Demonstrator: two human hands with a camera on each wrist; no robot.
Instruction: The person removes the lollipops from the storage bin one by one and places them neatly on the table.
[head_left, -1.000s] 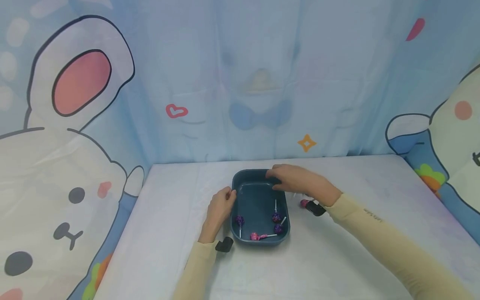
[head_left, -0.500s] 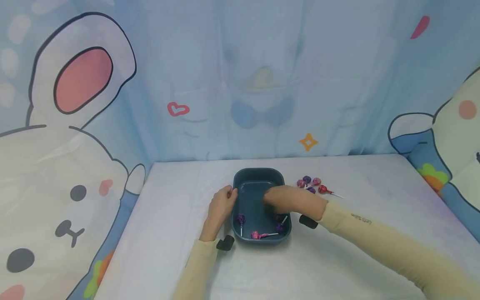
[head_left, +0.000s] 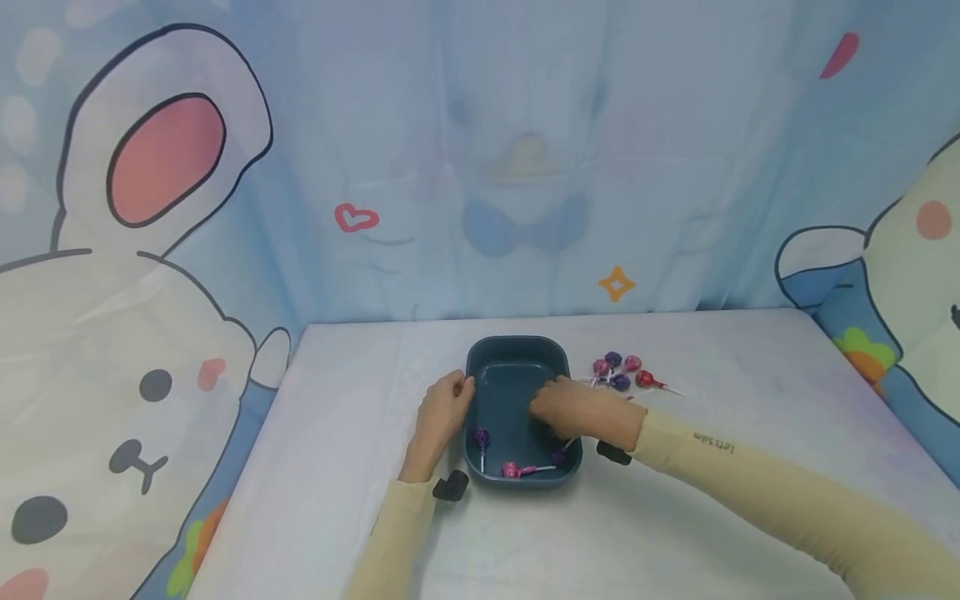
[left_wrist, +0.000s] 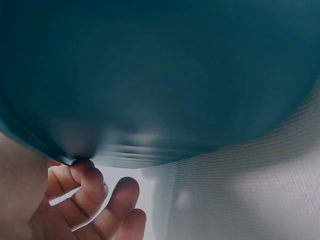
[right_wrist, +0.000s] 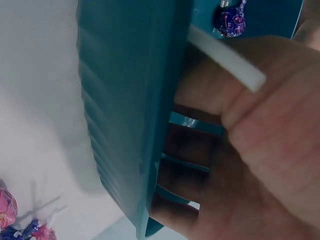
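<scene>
A dark blue-green tray (head_left: 501,410) stands on the white cloth with lollipops inside. My left hand (head_left: 444,421) holds its left rim; in the left wrist view, curled fingers (left_wrist: 92,185) meet the rim from outside. My right hand (head_left: 581,412) reaches over the right rim, fingers pointing down inside; the tray wall hides the fingertips, so I cannot tell whether they hold a lollipop. A purple lollipop (head_left: 481,438) lies at the near left, a pink lollipop (head_left: 512,470) along the near wall. Another purple lollipop (head_left: 559,456) sits under my right hand, its white stick (right_wrist: 232,61) leaning past the rim.
Several pink and purple lollipops (head_left: 619,382) lie on the cloth right of the tray, with a red lollipop (head_left: 645,380) beside them. A printed blue curtain (head_left: 517,167) hangs behind the table, with cartoon rabbits at both sides.
My right hand has moved from the tray's far right corner down into its right side, covering a purple lollipop and uncovering the loose pile. My left hand stays on the rim.
</scene>
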